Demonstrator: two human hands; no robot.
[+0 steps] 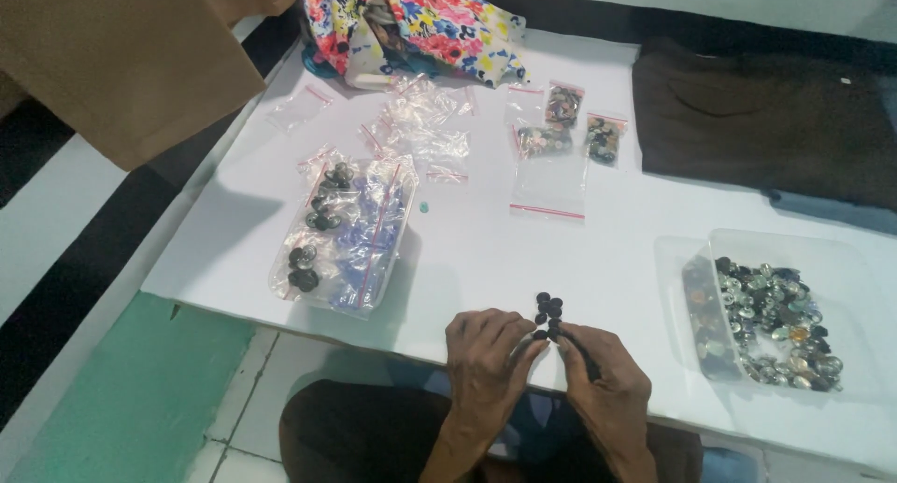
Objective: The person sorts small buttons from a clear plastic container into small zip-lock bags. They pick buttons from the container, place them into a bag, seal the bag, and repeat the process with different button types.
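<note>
Take the white board (486, 249) under your work as the landmark. At its left part stands a clear plastic tub (342, 234) packed with small bags of dark and bluish buttons. At its near edge, in the middle, your left hand (488, 362) curls with thumb and fingertips pinched together at a small cluster of black round buttons (548, 316) lying on the board; whether it grips one, you cannot tell. Your right hand (605, 382), touching the left, is likewise curled, fingertips at the same cluster, its hold unclear. On the board's right part sits a clear plastic tray (766, 249) heaped with mixed metallic buttons.
</note>
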